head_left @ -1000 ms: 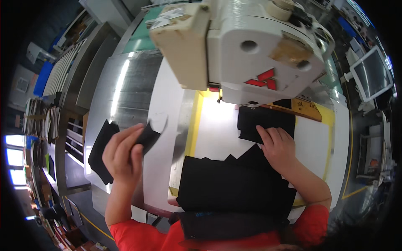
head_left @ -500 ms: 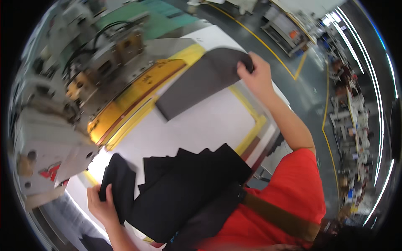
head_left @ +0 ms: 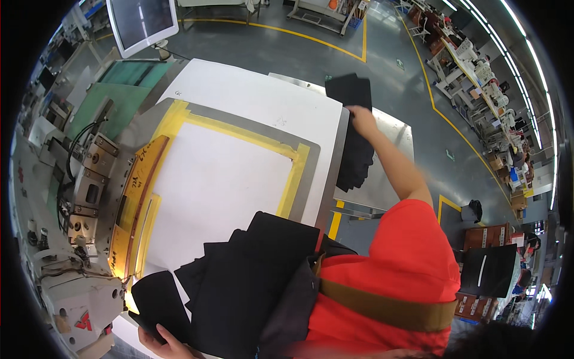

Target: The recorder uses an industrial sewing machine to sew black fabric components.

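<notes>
My left hand [head_left: 165, 343], low at the left, pinches the edge of a black fabric piece [head_left: 160, 299] between thumb and fingers. Beside it a fanned stack of black fabric pieces [head_left: 230, 287] lies at the near side of the work surface, against my body. Out to the right, my right hand [head_left: 363, 121] grips a black fabric panel [head_left: 350, 91] past the board's edge; its fingertips are partly hidden. Just below that hand, more black pieces [head_left: 357, 158] lie piled on a metal side table [head_left: 394, 140].
A white board with a yellow-taped frame [head_left: 239, 137] spans the middle. Along its left runs a machine with an amber clamp bar [head_left: 136, 203] and a bright lamp. A monitor [head_left: 143, 27] stands at the far left. A grey floor with yellow lines lies beyond.
My right hand has carried the dark panel from above the taped frame to the side pile at the right. My left hand has dropped slightly with its piece. The view has turned rightward.
</notes>
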